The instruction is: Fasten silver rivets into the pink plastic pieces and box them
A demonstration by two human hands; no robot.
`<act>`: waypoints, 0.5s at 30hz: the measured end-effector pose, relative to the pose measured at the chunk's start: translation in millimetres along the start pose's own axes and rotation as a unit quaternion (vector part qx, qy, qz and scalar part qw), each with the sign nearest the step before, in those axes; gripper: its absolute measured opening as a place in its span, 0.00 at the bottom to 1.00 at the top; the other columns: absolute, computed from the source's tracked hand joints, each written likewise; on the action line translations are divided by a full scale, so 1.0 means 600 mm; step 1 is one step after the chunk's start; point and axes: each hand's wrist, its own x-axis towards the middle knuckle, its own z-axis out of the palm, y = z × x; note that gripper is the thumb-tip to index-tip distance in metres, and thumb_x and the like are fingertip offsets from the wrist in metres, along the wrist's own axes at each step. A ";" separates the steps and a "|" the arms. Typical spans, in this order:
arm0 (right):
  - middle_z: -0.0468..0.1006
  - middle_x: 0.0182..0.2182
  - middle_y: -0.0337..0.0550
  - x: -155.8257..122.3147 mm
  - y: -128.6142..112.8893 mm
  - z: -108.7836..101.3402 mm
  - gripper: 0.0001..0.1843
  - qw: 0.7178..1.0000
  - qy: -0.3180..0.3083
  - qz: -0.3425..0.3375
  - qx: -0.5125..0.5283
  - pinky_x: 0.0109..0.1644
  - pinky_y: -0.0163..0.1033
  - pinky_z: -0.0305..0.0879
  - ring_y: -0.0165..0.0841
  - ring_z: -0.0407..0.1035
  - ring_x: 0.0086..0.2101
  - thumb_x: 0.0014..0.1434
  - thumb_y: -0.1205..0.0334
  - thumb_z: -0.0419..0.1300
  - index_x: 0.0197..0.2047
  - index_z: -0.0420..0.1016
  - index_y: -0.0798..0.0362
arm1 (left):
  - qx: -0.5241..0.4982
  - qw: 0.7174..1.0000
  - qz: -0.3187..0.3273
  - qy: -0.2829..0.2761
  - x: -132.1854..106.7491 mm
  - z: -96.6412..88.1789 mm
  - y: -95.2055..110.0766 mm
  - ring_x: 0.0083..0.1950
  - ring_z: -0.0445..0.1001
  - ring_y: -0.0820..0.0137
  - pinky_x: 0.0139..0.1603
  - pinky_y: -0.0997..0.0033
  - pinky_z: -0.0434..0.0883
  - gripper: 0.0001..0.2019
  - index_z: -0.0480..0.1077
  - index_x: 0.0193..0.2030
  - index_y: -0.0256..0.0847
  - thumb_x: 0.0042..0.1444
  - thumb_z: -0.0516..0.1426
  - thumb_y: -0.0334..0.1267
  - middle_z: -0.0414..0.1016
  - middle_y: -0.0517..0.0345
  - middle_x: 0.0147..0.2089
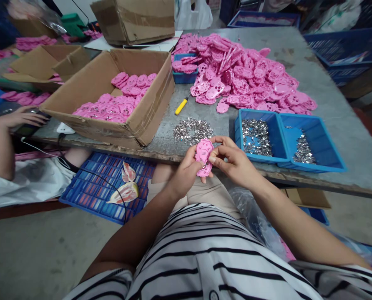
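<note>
Over my lap, just off the table's front edge, I hold a pink plastic piece point(204, 151) with a scalloped outline, small holes and some shiny metal bits near its lower end. My left hand point(188, 170) grips it from the left, thumb across its lower part. The fingers of my right hand point(228, 157) are pinched at its right edge; whether a small metal part sits between them is hidden. Close in front lies a loose heap of small silver metal parts point(192, 131). More such parts fill two joined blue bins point(284, 143) to the right.
A large heap of pink pieces point(242, 75) covers the back of the table. A yellow-handled screwdriver point(181, 106) lies before it. At left stands a cardboard box point(154, 106) holding pink pieces. Another person's hand point(20, 117) holds a phone beyond it. Fruit peel point(126, 193) rests on a blue crate.
</note>
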 end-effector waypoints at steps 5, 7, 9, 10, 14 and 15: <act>0.69 0.47 0.49 0.002 0.002 0.000 0.08 1.000 -0.006 -0.002 -0.003 0.53 0.45 0.63 0.38 0.66 0.48 0.59 0.65 0.57 0.28 0.70 0.53 | 0.010 1.000 0.005 -0.013 0.000 0.000 0.001 0.23 0.71 0.74 0.19 0.77 0.65 0.22 0.61 0.51 0.39 0.45 0.54 0.33 0.73 0.59 0.32; 0.69 0.46 0.49 0.002 0.002 0.000 0.08 1.000 -0.007 -0.003 -0.009 0.52 0.45 0.64 0.38 0.66 0.47 0.59 0.65 0.57 0.28 0.70 0.54 | 0.015 1.000 0.006 -0.019 0.000 0.000 0.000 0.23 0.70 0.75 0.19 0.78 0.65 0.22 0.61 0.51 0.39 0.46 0.54 0.32 0.71 0.62 0.29; 0.69 0.46 0.49 0.002 0.003 0.002 0.07 1.000 -0.002 -0.006 -0.014 0.51 0.46 0.64 0.38 0.67 0.47 0.58 0.66 0.58 0.28 0.70 0.54 | 0.019 0.999 0.007 -0.025 0.000 -0.001 -0.001 0.22 0.69 0.76 0.20 0.78 0.66 0.22 0.60 0.51 0.38 0.46 0.54 0.32 0.69 0.64 0.27; 0.70 0.46 0.49 0.001 0.004 0.003 0.06 1.000 0.003 -0.006 -0.016 0.51 0.45 0.64 0.37 0.67 0.46 0.58 0.66 0.58 0.28 0.70 0.54 | 0.021 0.999 0.009 -0.027 0.001 0.000 -0.002 0.22 0.69 0.75 0.20 0.78 0.66 0.22 0.60 0.51 0.38 0.46 0.54 0.32 0.68 0.65 0.27; 0.71 0.44 0.48 -0.004 0.009 0.013 0.05 1.000 0.027 -0.001 -0.004 0.50 0.45 0.66 0.37 0.68 0.45 0.57 0.66 0.59 0.29 0.72 0.54 | 0.023 0.999 0.019 -0.015 0.003 0.001 -0.006 0.23 0.69 0.75 0.18 0.78 0.65 0.22 0.59 0.50 0.38 0.46 0.56 0.32 0.69 0.65 0.27; 0.72 0.44 0.47 -0.005 0.010 0.016 0.05 0.999 0.035 -0.001 0.001 0.50 0.45 0.66 0.37 0.69 0.46 0.57 0.66 0.59 0.29 0.72 0.53 | 0.024 1.000 0.019 -0.007 0.003 0.001 -0.007 0.22 0.70 0.75 0.18 0.79 0.65 0.21 0.59 0.50 0.38 0.46 0.56 0.32 0.69 0.65 0.27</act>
